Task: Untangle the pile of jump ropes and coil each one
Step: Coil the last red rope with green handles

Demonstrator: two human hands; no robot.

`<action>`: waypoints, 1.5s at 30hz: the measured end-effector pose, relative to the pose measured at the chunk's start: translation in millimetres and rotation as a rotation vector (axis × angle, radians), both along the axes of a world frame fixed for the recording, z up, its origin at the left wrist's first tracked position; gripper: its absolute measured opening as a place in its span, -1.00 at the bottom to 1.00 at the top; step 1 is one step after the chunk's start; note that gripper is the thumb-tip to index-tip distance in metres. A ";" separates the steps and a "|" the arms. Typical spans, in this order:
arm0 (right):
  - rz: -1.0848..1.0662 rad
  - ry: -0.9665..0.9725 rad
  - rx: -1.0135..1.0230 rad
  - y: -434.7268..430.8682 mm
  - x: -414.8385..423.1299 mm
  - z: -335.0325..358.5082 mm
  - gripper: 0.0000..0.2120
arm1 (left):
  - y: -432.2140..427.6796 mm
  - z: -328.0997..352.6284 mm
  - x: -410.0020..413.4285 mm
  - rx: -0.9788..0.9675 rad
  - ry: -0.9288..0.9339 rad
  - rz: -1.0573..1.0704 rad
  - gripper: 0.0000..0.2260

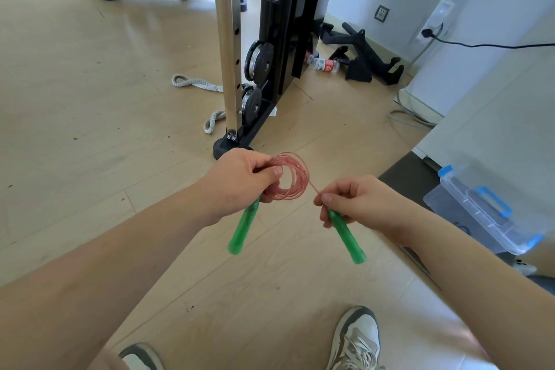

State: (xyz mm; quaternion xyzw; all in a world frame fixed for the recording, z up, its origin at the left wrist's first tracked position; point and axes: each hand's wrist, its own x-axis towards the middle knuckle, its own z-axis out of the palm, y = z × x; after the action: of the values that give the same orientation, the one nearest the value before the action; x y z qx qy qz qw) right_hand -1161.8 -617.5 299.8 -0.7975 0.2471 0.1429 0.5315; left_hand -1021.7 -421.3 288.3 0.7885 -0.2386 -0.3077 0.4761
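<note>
Jump rope (289, 180) in pink cord hangs in the air between the hands, nearer the camera than the gym machine's foot (223, 149); the coiling step looks nearly finished. The left hand (240, 179) is closed around the stacked loops and one green handle (241, 230), which slants down and to the left. The right hand (350, 200) pinches the last short free strand and the other green handle (347, 236), slanting down and right. Next, probably, that strand must join the coil and the handles be brought together.

Translucent green plastic handles (242, 227), thin glossy pink cord (295, 179), wood-look floor (90, 84)
</note>
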 end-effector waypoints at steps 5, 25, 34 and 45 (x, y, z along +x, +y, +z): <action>0.003 0.045 0.300 -0.4 0.6 12.1 -0.86 | -1.1 -8.7 0.6 0.089 -0.101 -0.036 -0.76; -0.494 -0.382 0.427 13.6 15.5 1.4 -0.88 | -15.6 -16.5 -16.7 0.161 -0.091 -0.082 -0.80; -0.513 -0.460 0.132 25.5 16.6 -1.4 -0.87 | -18.4 -4.7 -25.7 -0.017 0.209 0.031 -0.85; -0.309 -0.353 -0.026 23.3 17.2 -11.2 -0.66 | -11.2 4.7 -22.1 -0.209 0.353 0.012 -0.84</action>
State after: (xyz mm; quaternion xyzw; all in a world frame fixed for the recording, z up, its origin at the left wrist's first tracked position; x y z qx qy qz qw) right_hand -1144.6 -594.2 288.6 -0.7698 0.2712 -0.0848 0.5716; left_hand -1043.8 -432.6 293.0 0.6700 -0.1773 -0.4116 0.5918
